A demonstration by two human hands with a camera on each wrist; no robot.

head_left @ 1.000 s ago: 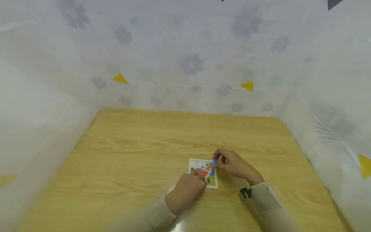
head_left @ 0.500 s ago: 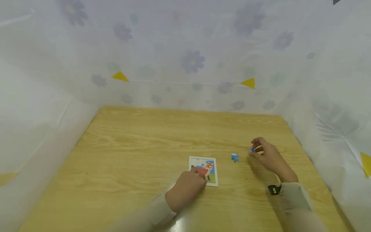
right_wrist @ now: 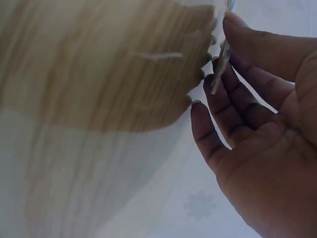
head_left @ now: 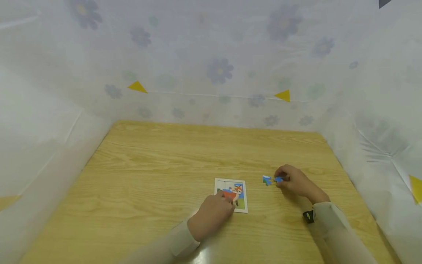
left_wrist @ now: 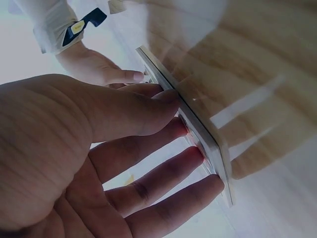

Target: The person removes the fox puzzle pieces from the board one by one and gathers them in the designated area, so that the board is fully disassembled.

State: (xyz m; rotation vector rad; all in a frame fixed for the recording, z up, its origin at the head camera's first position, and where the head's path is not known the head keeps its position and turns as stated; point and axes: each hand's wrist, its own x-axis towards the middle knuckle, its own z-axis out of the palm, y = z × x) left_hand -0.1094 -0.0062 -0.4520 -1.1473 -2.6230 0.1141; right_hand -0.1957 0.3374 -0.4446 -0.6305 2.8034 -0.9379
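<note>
A small framed jigsaw puzzle with a fox picture and a white border lies on the table. My left hand rests on its lower left part, hiding some of the picture; in the left wrist view the fairly straight fingertips press on the board and the thumb lies by its edge. To the right, my right hand pinches a blue puzzle piece at the tabletop. This piece is barely visible in the left wrist view. Just left of it lies another blue, white and green piece.
The wood-grain table is enclosed by pale, flower-printed sheeting at the back and both sides. Yellow triangles mark the sheeting. A dark strap sits at the right wrist.
My right hand left the puzzle's upper right corner, swung right with a blue piece, then came down and slightly back left beside the other piece. My left hand stayed on the puzzle.
</note>
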